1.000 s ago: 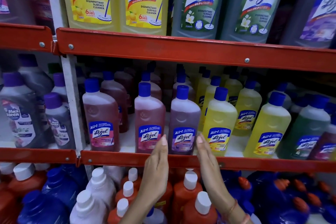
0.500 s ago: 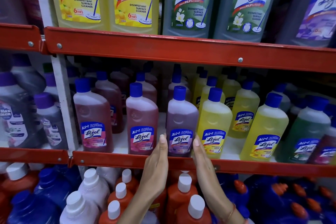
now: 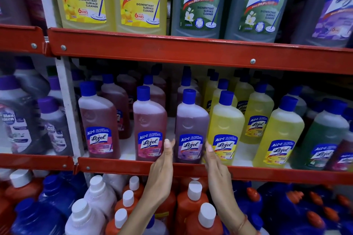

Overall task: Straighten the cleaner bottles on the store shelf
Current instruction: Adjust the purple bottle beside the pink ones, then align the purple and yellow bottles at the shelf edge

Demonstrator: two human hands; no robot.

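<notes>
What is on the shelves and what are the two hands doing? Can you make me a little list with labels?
place: store shelving with red metal shelf rails
top shelf: big yellow and grey-green plastic Lizol bottles
middle shelf: small blue-capped bottles in pink, purple, yellow and green
bottle in focus: purple plastic Lizol bottle with a blue cap
left hand: open, flat beside the bottle's left side
right hand: open, flat beside its right side
grip: contact cannot be told
neighbours: pink bottle left, yellow bottle right
bottom shelf: orange, white and blue bottles

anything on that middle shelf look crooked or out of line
Yes: the purple Lizol bottle between the left hand and right hand crowds the yellow bottle, leaving a wider gap to the pink bottle.
</notes>
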